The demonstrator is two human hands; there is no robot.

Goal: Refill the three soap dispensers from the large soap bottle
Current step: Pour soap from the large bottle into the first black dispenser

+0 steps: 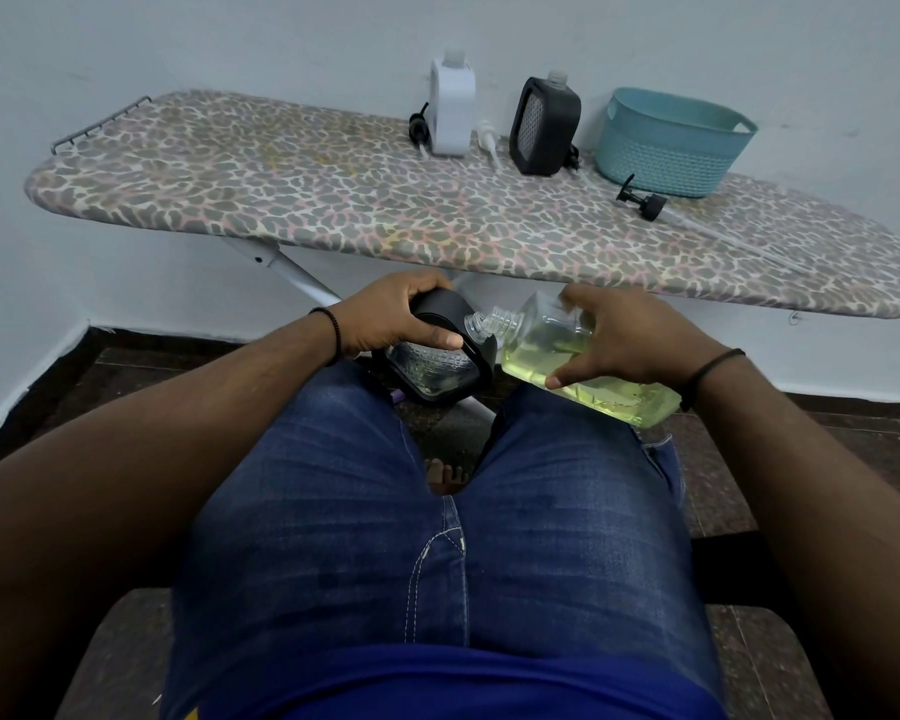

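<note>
My left hand [391, 319] grips a black soap dispenser [437, 376] above my knees, its open neck turned to the right. My right hand [624, 340] holds the large clear soap bottle [588, 363] with yellow-green soap, tipped almost flat, its threaded mouth [494, 322] right at the dispenser's neck. Two more dispensers stand uncapped at the back of the ironing board [302, 200]: a white one [450, 109] and a black one [544, 127].
Pump heads lie on the board: a black pump [419, 124] left of the white dispenser, a white pump [487, 135] between the two, another black pump [642, 200] near a teal basket [671, 142]. I sit facing the board's metal legs [292, 272].
</note>
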